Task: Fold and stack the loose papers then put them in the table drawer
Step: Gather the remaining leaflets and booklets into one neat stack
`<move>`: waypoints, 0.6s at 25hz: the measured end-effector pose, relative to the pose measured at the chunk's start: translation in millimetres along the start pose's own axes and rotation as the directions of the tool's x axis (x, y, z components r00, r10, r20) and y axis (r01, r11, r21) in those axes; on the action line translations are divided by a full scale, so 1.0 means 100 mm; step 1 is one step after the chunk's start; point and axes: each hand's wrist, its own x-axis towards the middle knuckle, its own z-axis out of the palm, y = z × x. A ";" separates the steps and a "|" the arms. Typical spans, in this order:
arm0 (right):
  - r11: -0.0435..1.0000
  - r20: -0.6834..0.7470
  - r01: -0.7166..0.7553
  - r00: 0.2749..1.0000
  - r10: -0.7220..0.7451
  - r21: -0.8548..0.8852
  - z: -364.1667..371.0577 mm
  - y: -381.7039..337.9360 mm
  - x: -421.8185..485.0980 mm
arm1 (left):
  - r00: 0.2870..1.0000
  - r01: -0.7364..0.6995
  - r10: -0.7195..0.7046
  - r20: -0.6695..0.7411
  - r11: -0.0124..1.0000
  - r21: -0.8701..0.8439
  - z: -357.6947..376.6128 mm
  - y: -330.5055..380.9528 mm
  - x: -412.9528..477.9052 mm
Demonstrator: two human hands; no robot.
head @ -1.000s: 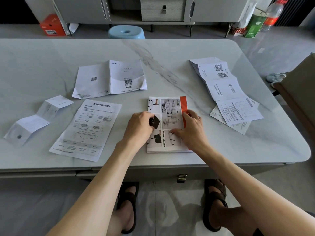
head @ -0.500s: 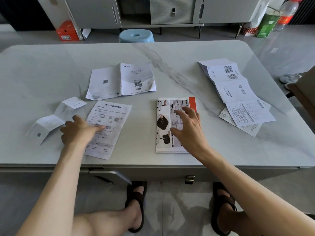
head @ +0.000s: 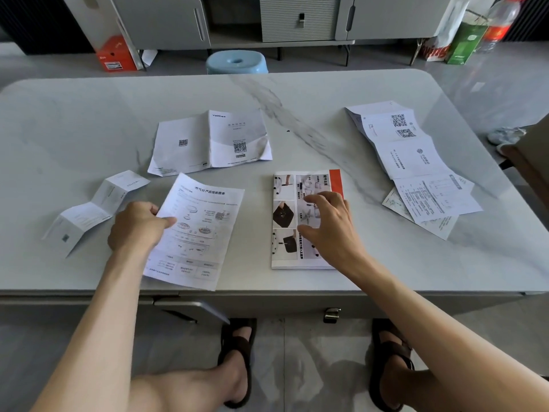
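Observation:
My left hand pinches the left edge of a white diagram sheet, whose near end is lifted off the marble table. My right hand hovers with spread fingers over a folded colour booklet with an orange corner. A creased leaflet with QR codes lies behind the sheet. A narrow zigzag-folded slip sits at the left. A long unfolded strip of papers lies at the right. The drawer front with a metal handle is under the table's near edge.
A grey flap hangs under the table near my left knee. A blue stool, a grey cabinet, an orange box and bags stand beyond the table. A chair edge is at the right.
My left hand left the booklet, went to the diagram sheet and took hold of its left edge, raising it. My right hand lifted off the booklet and opened.

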 end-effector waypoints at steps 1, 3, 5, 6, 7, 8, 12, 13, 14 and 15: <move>0.999 0.001 -0.016 1.000 0.016 0.030 -0.01 -0.01 0.01 | 0.998 -0.039 0.037 -0.042 0.998 -0.041 -0.03 0.02 -0.02; 0.990 0.006 -0.041 0.999 0.041 0.134 -0.05 -0.02 0.01 | 0.985 -0.149 0.121 -0.125 0.957 -0.250 -0.09 0.12 -0.12; 0.932 0.075 -0.083 0.995 0.060 0.352 -0.12 -0.07 0.00 | 0.980 -0.198 0.148 -0.135 0.824 -0.532 -0.12 0.30 -0.26; 0.865 0.145 -0.127 0.987 0.064 0.485 -0.16 -0.11 -0.02 | 0.980 -0.201 0.155 -0.128 0.746 -0.635 -0.11 0.40 -0.34; 0.775 0.219 -0.184 0.974 0.061 0.604 -0.20 -0.15 -0.03 | 0.979 -0.200 0.168 -0.115 0.689 -0.697 -0.06 0.50 -0.40; 0.680 0.277 -0.238 0.959 0.053 0.693 -0.24 -0.19 -0.02 | 0.976 -0.203 0.193 -0.097 0.667 -0.717 0.02 0.58 -0.44; 0.517 0.296 -0.327 0.944 0.144 0.791 -0.42 -0.13 0.08 | 0.957 -0.236 0.288 -0.034 0.707 -0.667 0.47 0.87 -0.60; 0.585 0.256 -0.320 0.947 0.192 0.745 -0.47 -0.08 0.11 | 0.948 -0.255 0.318 -0.024 0.713 -0.653 0.57 0.94 -0.64; 0.674 0.202 -0.317 0.948 0.247 0.667 -0.51 0.00 0.12 | 0.937 -0.278 0.350 -0.011 0.724 -0.631 0.65 1.01 -0.69; 0.753 0.142 -0.319 0.946 0.292 0.575 -0.54 0.09 0.14 | 0.925 -0.295 0.379 0.013 0.741 -0.603 0.73 1.06 -0.71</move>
